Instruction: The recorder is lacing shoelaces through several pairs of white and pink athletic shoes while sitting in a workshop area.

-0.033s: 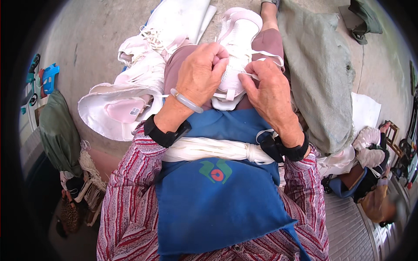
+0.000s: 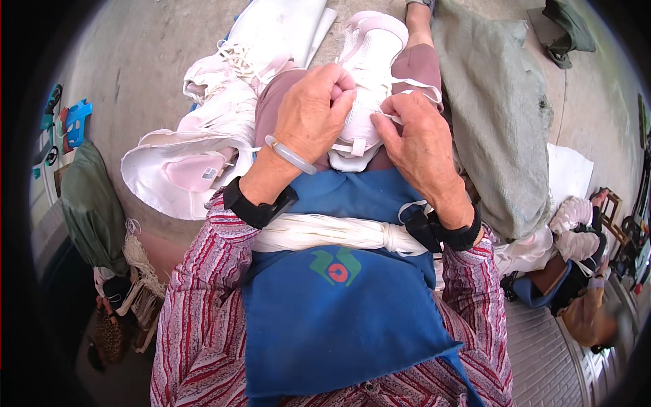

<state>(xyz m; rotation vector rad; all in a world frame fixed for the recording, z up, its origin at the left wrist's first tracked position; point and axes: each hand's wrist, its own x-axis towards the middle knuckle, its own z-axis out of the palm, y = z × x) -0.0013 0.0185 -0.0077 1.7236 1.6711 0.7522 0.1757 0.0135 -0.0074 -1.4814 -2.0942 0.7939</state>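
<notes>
Head: left hand (image 2: 315,112) curls against shoe (image 2: 369,61), right hand (image 2: 419,139) pinching lace (image 2: 415,83).

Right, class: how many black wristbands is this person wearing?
2: left wristband, just below the left hand; right wristband, just below the right hand. Striped sleeves may hide more.

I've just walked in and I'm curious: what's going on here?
A person is handling a white shoe over their lap. The right hand seems to pinch a lace; the left hand is curled close by, its grip hidden. A white bundle lies across the blue apron, with more shoes to the left.
</notes>
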